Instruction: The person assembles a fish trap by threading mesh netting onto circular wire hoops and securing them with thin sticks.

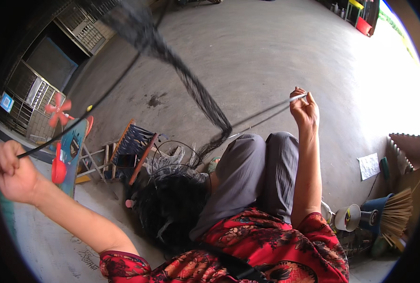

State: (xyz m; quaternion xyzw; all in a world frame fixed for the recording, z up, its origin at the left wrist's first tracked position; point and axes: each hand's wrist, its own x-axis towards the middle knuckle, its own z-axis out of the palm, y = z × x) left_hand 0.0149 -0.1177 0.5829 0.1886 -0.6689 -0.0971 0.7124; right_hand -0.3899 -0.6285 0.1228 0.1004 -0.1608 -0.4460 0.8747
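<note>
My left hand (16, 170), raised at the far left, is closed round a dark cord (101, 100) that runs up toward the top of the view. Black netting (199, 92) hangs from up there in a narrow, partly blurred twist and bends in front of my knees. My right hand (306, 112), held out above my right knee, pinches a thin whitish stick-like tool (298, 97). Two strands of thread (262, 114) stretch from it to the bend of the netting. A dark heap of netting (169, 205) lies beside my left leg, with a thin hoop and pale, wispy mesh above it.
A folding chair with dark woven straps (133, 146) stands left of the netting, beside a blue-green panel (77, 137) and red fan blades (59, 109). At right are white paper (369, 166), a white tub (347, 218) and a blue bucket (374, 203) with thin sticks.
</note>
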